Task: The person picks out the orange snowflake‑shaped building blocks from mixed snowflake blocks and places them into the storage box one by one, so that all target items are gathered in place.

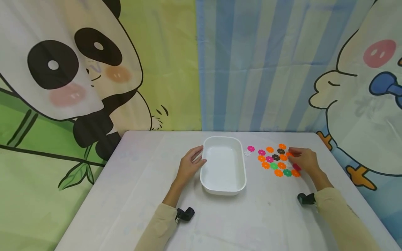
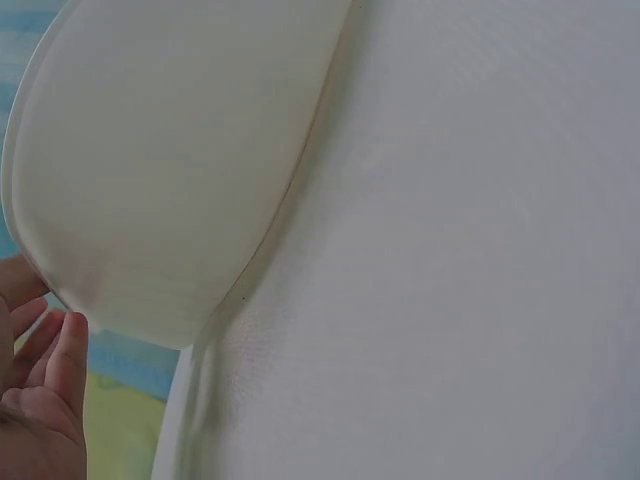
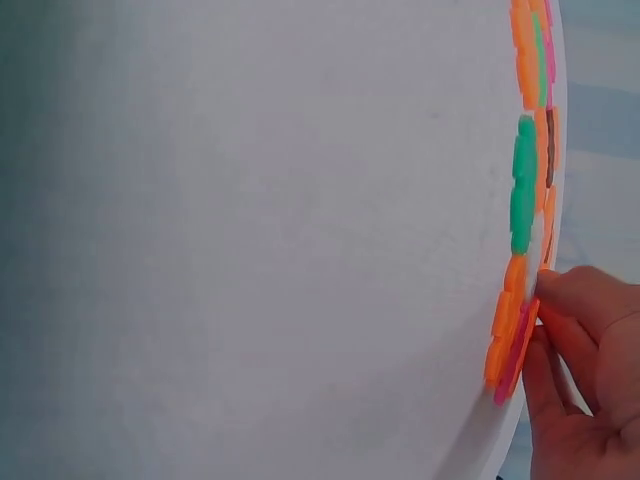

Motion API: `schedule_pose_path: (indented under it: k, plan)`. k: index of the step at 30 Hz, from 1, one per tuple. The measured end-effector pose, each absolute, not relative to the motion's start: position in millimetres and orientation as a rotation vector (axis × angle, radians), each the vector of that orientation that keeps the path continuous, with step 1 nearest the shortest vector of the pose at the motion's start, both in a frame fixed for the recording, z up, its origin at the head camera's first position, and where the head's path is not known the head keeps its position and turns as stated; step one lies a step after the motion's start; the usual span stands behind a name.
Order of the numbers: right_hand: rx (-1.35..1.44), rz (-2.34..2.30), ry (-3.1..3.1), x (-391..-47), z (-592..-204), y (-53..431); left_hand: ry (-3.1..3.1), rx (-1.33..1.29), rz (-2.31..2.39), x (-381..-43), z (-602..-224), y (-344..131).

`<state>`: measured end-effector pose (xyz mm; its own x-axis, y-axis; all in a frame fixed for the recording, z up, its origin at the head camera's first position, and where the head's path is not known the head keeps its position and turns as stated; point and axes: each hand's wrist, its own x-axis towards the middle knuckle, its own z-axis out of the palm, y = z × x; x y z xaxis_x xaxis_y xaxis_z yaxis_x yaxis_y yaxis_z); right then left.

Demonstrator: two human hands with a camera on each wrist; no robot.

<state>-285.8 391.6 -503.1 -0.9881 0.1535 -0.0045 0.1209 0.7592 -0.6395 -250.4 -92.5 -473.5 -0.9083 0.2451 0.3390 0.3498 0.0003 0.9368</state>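
Note:
A white rectangular tray [image 1: 223, 190] with raised walls stands near the middle of the table, and its inside shows bare. At its left side, my left hand [image 1: 189, 164] touches the rim with relaxed fingertips; the tray wall [image 2: 180, 180] fills much of the left wrist view. Flat flower-shaped plastic discs lie to the tray's right: orange [image 1: 278, 173], pink [image 1: 261, 152], green [image 1: 287, 172], dark brown [image 1: 275, 157] and white. At that group's right edge, my right hand [image 1: 304, 159] pinches an orange disc between thumb and finger. A pink disc [image 1: 296, 167] lies just below it.
A white-covered table [image 1: 141, 195] carries everything. Behind it hangs a printed curtain [image 1: 169, 62] with cartoon animals and stripes. A small black camera is strapped at each wrist, the left one [image 1: 186, 214] and the right one [image 1: 305, 199]. The table's right edge runs close beside the right forearm.

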Motion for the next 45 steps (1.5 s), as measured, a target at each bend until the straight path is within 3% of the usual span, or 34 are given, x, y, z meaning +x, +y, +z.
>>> schedule_pose_path:
  k: [10, 28, 45]
  plan:
    - [-0.233, 0.969, -2.917, -285.1, -504.0, 395.2, -2.197, -0.671, -1.952, -247.8, -470.7, -88.8]
    - [-0.079, 0.756, -3.081, -287.3, -491.1, 388.3, -2.144, -0.627, -1.894, -263.5, -504.6, -90.5]
    - [-0.045, 0.819, -2.997, -295.2, -482.0, 379.0, -2.147, -0.691, -1.932, -246.7, -472.6, -88.3]
